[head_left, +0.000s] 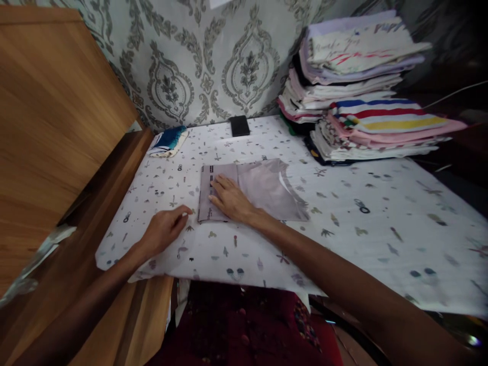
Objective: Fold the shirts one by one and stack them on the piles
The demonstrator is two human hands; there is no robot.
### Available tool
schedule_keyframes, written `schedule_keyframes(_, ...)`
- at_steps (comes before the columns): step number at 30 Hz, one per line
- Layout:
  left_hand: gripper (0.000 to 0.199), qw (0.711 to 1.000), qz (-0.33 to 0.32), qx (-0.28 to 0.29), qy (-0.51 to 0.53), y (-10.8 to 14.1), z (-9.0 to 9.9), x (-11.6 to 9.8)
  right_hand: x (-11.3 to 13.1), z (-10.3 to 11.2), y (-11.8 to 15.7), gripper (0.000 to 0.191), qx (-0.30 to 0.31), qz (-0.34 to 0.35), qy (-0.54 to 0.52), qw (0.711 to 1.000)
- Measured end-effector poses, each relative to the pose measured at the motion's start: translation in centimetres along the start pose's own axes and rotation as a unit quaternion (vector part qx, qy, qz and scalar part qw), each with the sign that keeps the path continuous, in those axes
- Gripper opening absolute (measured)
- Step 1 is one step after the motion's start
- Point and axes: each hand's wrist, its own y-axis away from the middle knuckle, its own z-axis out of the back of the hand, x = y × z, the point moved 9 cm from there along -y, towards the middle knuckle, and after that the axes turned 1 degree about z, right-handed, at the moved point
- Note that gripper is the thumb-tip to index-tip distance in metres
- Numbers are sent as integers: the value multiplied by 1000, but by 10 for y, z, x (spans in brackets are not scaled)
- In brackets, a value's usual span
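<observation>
A greyish-mauve garment point(263, 185), partly folded, lies flat on the white printed cloth point(232, 254) that covers the table. Its folded left end carries small dark printing, and the right end shows a curved, wrinkled edge. Across the folded left part my right hand point(231, 198) rests flat with fingers stretched out. Just left of the garment, apart from it, my left hand point(165, 229) hovers near the cloth. Its fingers are curled, with the index finger reaching toward the garment; whether anything small is held is not visible.
Two stacks of folded clothes, a taller stack point(351, 61) and a lower striped-topped stack point(385, 132), stand at the back right. A black flat object point(240, 126) lies near the wall. Small folded blue and cream cloths point(170, 141) sit back left, beside a wooden panel point(49, 101).
</observation>
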Motion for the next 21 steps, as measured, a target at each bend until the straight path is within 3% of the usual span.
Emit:
schedule_keyframes(4, 20, 975, 80, 3, 206, -50, 2, 30, 47, 17, 16, 36, -20, 83, 46, 995)
schedule_keyframes(8, 22, 934, 196, -6, 299, -109, -9, 50, 83, 6, 29, 40, 7, 121, 69, 990)
schedule_keyframes(12, 20, 933, 214, -20, 290, -160, -15, 49, 86, -2, 29, 22, 3, 88, 97, 991)
schedule_keyframes(14, 21, 934, 219, -15, 283, -175, -19, 49, 85, -2, 27, 23, 5, 80, 105, 991)
schedule_keyframes(18, 25, 933, 231, 7, 277, -187, -21, 49, 75, 9, 27, 30, 25, 39, 55, 997)
schedule_keyframes(21, 28, 928, 238, 22, 286, -187, -15, 45, 59, 26, 32, 35, -6, -10, -25, 1000)
